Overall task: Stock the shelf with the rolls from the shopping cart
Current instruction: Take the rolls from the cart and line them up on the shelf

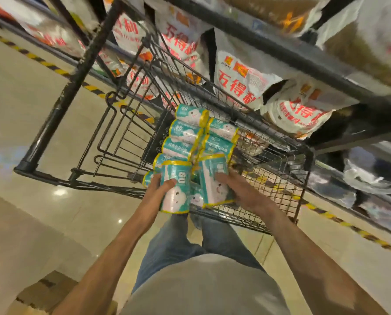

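Now, your left hand [159, 186] has its fingers [170, 183] curled round one teal roll [175, 189], standing it up at the near end of the pile. Your right hand [237, 189] lies along the side of a second roll [214, 179], fingers bent round it and holding it too. Both rolls sit in the middle of the frame, low in the shopping cart [303, 178], touching the other rolls [199, 135] that lie in two rows just above your hands. So the cart is still quite full. The shelf [281, 48] runs across the upper right of the frame, packed with white bags with red writing [240, 80]. You can see no teal rolls on it, so I think the job is only starting, and most rolls are still left to move.
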